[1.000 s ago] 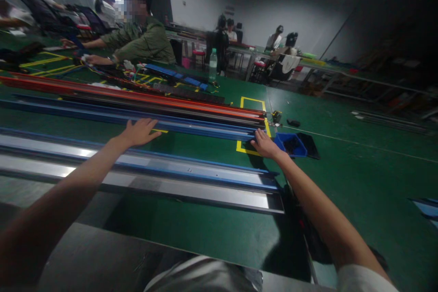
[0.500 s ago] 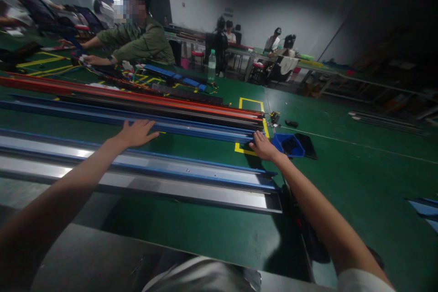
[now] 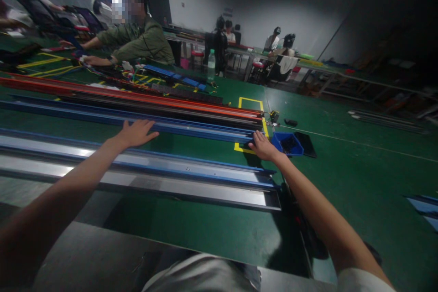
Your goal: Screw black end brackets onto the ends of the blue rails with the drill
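A long blue metal profile (image 3: 205, 133) lies across the green table. My left hand (image 3: 137, 132) rests on its near edge, palm down, with fingers spread and thumb out. At the profile's right end, my right hand (image 3: 263, 146) has its fingers bent over the top and its thumb on the near side. Closer to me lie a silver profile with blue edges (image 3: 164, 165) and a wide silver channel (image 3: 191, 194) with a dark end. My forearms cross above these two, the left one covering part of them.
Beyond the blue profile run red and black profiles (image 3: 171, 99). A blue bin (image 3: 286, 144) of small dark parts sits right of my right hand, beside a black flat piece (image 3: 305, 144). A bottle (image 3: 211, 65) stands farther back. Across the table a co-worker (image 3: 143, 39) handles wires.
Both hands stay at the same places on the blue profile. Only a very slight shift of the whole view shows.
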